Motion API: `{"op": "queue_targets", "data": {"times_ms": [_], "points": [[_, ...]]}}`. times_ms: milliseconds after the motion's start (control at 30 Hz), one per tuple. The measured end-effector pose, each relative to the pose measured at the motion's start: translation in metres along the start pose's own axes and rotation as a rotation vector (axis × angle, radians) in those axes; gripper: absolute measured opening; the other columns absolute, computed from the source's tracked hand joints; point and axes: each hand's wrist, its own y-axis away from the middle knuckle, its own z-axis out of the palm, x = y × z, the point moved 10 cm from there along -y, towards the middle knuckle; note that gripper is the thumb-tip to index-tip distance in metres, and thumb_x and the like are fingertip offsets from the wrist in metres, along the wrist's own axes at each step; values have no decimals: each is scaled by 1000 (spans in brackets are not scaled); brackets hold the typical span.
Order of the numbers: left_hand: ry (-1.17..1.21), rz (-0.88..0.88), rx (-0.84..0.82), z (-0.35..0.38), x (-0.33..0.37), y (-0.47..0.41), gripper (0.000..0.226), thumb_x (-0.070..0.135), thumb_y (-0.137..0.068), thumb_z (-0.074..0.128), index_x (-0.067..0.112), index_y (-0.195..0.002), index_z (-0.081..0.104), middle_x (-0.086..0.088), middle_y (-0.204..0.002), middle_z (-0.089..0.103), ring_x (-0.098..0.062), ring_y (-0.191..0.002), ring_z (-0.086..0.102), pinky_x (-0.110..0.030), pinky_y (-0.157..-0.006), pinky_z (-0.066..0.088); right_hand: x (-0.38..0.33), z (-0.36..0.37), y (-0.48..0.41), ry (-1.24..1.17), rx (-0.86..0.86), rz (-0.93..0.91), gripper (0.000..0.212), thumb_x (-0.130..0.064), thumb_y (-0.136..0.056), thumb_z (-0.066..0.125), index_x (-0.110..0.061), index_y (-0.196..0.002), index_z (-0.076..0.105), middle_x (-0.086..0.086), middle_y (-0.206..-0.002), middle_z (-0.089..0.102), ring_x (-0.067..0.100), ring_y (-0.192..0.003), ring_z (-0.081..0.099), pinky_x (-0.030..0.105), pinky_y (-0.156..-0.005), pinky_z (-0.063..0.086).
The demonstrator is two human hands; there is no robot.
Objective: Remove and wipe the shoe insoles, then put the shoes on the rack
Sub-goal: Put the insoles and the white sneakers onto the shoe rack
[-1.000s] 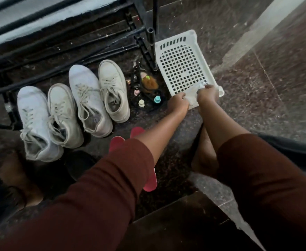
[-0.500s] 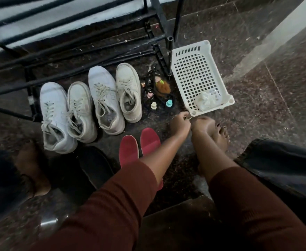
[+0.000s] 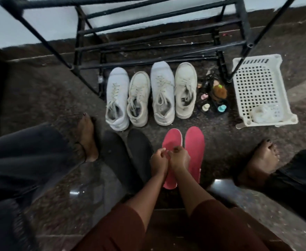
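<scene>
Four white lace-up shoes stand in a row on the floor in front of the black metal rack. Nearer me lie two red insoles side by side, and left of them two black insoles. My left hand and my right hand hover together above the left red insole. Their curled fingers touch each other and hold nothing that I can see. A crumpled white cloth lies in the white plastic basket at the right.
A small black holder with little coloured items sits between the shoes and the basket. My bare feet rest on the dark stone floor at left and right. A step edge runs below my arms.
Both hands let go of the white cloth, which now lies in the basket, and drew back toward me to above the red insoles. The view swung left and up.
</scene>
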Motion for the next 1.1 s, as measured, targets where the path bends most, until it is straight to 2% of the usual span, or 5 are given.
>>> {"op": "queue_targets", "data": {"times_ms": [200, 400, 533, 767, 1100], "points": [[-65, -148, 183, -71, -72, -28, 40, 1, -91, 47, 7, -130, 55, -17, -133, 55, -29, -124, 48, -28, -101, 31, 4, 83, 15, 263, -215, -78, 32, -19, -85, 63, -2, -112, 58, 17, -113, 63, 31, -106, 57, 30, -81, 42], [-61, -451, 354, -116, -137, -30, 69, 13, -88, 64, 15, -147, 26, -17, -144, 37, -34, -130, 40, -38, -104, 32, 23, 111, 16, 510, -155, -79, 34, -15, -88, 57, -5, -117, 43, 20, -120, 52, 39, -112, 51, 42, -90, 41], [75, -615, 394, -121, -173, -31, 75, 13, -83, 71, 11, -144, 28, -20, -140, 42, -37, -127, 44, -42, -102, 40, 23, 116, 9, 600, -98, -75, 23, -6, -92, 46, -5, -115, 43, 18, -120, 55, 37, -112, 51, 41, -90, 41], [166, -636, 423, -113, -189, -27, 37, 16, -103, 33, 6, -137, 44, -16, -141, 45, -32, -125, 45, -33, -99, 35, 29, 108, 6, 471, -140, -6, 32, -2, -87, 39, -11, -110, 60, 17, -112, 61, 36, -105, 56, 32, -76, 41], [212, -464, 382, -116, -154, 7, 40, 8, -97, 46, 8, -137, 42, -18, -139, 46, -37, -123, 47, -44, -103, 40, 11, 61, 33, 378, -76, -121, 36, 2, -79, 50, -12, -106, 67, 21, -100, 67, 37, -94, 61, 33, -72, 47]]}}
